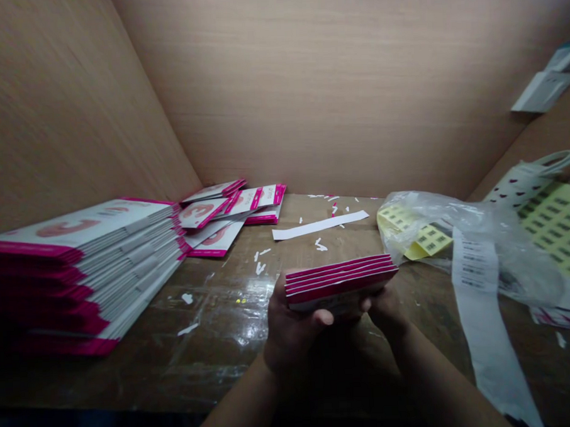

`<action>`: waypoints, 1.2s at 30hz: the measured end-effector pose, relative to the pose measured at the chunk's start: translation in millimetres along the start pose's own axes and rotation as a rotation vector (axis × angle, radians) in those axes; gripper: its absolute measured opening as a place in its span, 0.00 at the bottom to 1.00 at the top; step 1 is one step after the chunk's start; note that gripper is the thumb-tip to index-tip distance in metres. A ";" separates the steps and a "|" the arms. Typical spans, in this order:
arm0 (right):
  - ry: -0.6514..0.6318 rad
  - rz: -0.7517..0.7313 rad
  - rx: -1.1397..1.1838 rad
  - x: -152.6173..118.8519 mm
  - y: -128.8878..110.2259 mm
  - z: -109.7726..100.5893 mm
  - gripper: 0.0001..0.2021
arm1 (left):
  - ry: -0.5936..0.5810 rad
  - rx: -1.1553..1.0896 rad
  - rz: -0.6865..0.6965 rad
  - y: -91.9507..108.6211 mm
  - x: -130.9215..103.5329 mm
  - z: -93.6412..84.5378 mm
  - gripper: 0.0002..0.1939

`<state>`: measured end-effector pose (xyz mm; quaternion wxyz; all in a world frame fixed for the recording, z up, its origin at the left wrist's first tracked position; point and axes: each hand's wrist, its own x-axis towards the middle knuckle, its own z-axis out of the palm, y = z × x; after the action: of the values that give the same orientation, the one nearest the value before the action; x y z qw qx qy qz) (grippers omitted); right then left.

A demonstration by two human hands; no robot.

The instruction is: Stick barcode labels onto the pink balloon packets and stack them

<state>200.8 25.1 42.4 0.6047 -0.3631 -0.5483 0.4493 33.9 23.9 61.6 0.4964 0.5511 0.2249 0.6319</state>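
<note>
Between my two hands is a small stack of flat pink-and-white packets (339, 279), held above the near part of the table, with its pink edges facing away from me. My left hand (294, 326) grips the stack's left end, thumb across the near side. At the right end my right hand (383, 307) is closed on the same stack; most of its fingers are hidden beneath. To the left stands a tall pile of similar packets (98, 266), banded in bundles. Several more packets (219, 213) lie loosely overlapped behind it.
A white paper strip (321, 225) and small paper scraps lie on the brown table (223, 317). On the right are a clear plastic bag (518, 266), yellow label sheets (564, 226), a long barcode label strip (480, 305) and a heart-patterned white item (520, 181). Wooden panels enclose the table.
</note>
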 end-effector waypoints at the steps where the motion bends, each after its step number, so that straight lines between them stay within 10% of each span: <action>1: 0.012 -0.001 -0.014 -0.1 2.7 -0.4 0.20 | -0.006 -0.015 -0.009 -0.7 -1.6 0.5 0.25; 21: 0.207 0.144 -0.290 1.2 -2.3 -0.8 0.19 | 0.092 0.016 -0.257 -11.8 -18.7 -13.8 0.26; 26: -0.025 0.474 -0.042 21.0 -20.1 12.3 0.22 | 0.019 0.005 -0.303 2.1 -0.5 -28.9 0.25; 32: -0.465 0.707 0.149 38.4 -18.7 31.8 0.24 | 0.182 -0.150 -0.484 23.3 25.3 -77.7 0.23; 36: -0.512 0.824 0.257 70.3 -2.0 77.3 0.22 | 0.313 0.315 -0.394 20.3 34.6 -140.8 0.28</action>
<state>124.3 86.5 78.4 0.2629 -0.3503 -0.4301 0.7894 -99.8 82.9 53.9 0.4772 0.4630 0.4968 0.5579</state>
